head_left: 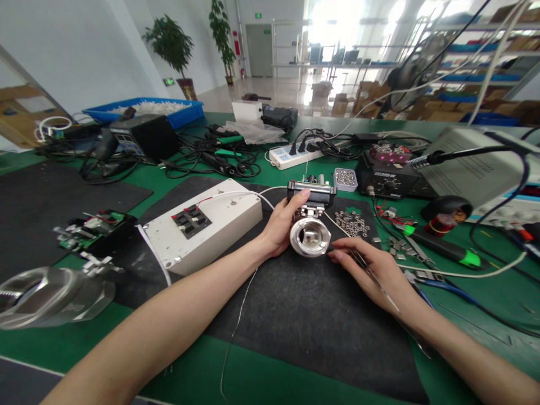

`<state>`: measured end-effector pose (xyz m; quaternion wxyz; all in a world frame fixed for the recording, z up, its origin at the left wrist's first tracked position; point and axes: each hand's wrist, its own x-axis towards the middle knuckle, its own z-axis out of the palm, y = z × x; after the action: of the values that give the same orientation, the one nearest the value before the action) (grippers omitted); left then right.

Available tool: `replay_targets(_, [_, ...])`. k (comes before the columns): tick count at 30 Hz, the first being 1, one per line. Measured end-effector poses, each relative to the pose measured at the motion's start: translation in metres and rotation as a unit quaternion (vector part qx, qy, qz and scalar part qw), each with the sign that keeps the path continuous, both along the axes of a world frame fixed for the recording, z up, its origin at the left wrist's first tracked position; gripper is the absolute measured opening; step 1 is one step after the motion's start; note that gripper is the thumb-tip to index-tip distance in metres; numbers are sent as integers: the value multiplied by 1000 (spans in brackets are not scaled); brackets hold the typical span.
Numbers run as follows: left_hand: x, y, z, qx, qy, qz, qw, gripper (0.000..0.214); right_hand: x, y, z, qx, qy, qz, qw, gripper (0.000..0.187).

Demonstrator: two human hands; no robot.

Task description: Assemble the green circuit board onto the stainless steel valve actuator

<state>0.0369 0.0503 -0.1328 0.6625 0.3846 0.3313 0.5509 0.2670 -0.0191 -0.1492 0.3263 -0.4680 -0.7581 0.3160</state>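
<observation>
My left hand point(282, 226) is wrapped around the black actuator housing point(317, 194) of a motorised ball valve, thumb on top. The valve's shiny steel body point(310, 237) hangs below the housing, its round bore facing me. Some electronic parts show at the housing's open top. My right hand point(375, 273) is just right of the valve body, fingertips close to its rim; whether they touch I cannot tell. It grips thin metal tweezers point(382, 288), which lie back along the palm toward the wrist.
A white switch box point(215, 222) stands left of the valve. Farther left are another steel valve point(59, 295) and an exposed circuit board point(95, 230). Loose nuts point(352, 224) lie on the black mat point(291, 320), behind my right hand. A soldering station point(388, 177) and pliers point(442, 286) are at right.
</observation>
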Motion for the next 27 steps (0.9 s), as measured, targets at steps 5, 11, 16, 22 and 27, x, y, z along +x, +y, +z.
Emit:
replay_targets(5, [0, 1, 0, 1, -5, -8, 1000, 59, 0, -1, 2, 1, -4, 1, 1000, 27])
replay_targets(11, [0, 2, -2, 0, -14, -9, 1000, 56, 0, -1, 2, 11, -8, 0, 1000, 26])
replay_targets(16, [1, 2, -2, -7, -24, -4, 1000, 54, 1, -1, 1, 6, -3, 2, 1000, 26])
replay_targets(22, [1, 3, -2, 0, -31, -7, 1000, 52, 2, 0, 0, 2, 0, 3, 1000, 26])
replay_targets(27, [1, 3, -1, 2, -22, -12, 1000, 54, 1, -1, 0, 10, -3, 3, 1000, 26])
